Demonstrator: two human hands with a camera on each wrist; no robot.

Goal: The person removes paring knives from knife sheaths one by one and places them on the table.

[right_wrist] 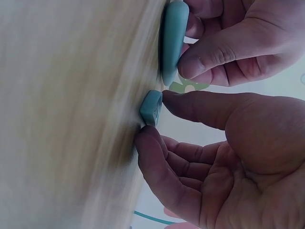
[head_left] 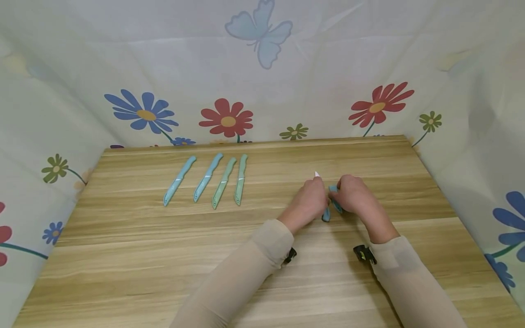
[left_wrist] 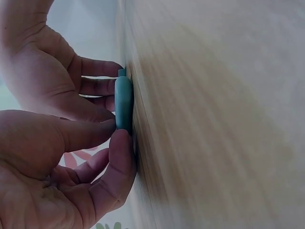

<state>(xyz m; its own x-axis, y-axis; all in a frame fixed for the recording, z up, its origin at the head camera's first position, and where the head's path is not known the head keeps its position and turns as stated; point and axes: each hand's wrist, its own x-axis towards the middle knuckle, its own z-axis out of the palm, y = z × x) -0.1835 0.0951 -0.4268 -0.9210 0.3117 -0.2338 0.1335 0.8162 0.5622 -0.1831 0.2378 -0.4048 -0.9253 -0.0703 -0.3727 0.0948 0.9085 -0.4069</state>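
Head view: both forearms, in beige sleeves (head_left: 246,269), are being extended from the near side over the right half of the table (head_left: 164,273), converging so that the hands are being held just beside each other. By the left grip (head_left: 307,199), a blue knife (head_left: 326,215) is being pinched between thumb and fingers, its pale tip being pointed toward the far edge and its handle end toward the near side. By the right grip (head_left: 353,193), a blue sheath (head_left: 338,206) is being pinched between thumb and index finger, the other fingers being curled loosely. Both pieces are being held low, close to the surface; whether it is being touched cannot be told. Bare wood is being left between the hands and the far and right edges, with more showing toward the left. There, well apart from the hands, two blue sheathed knives (head_left: 180,181) and two green sheathed knives (head_left: 223,183) are lying in a row.
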